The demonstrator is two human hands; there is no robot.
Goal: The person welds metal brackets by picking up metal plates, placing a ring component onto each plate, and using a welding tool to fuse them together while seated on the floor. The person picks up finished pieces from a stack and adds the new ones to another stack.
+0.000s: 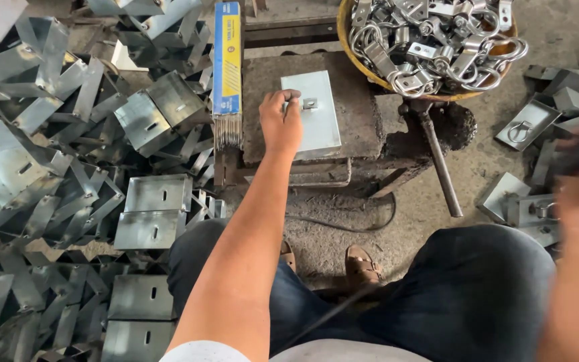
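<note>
Plate [319, 114] on block [363, 100], left hand [281, 121] upon it; electrode box [227, 60] left, basin [430, 47] far right, bent plates [61, 167] heaped left.

A heap of folded galvanized sheet-metal brackets [55, 134], each slotted, is seen spread over the floor on the left, with several flat ones [155, 211] laid in a column near the knee. A blue and yellow box of welding rods [227, 60] is stood against the left edge of the rusty workbench [370, 127], the rod ends showing below it. A yellow-rimmed basin [344, 27] filled with metal ring clips [430, 40] is set at the top right, and a hammer [437, 161] is leaned beside the bench.
</note>
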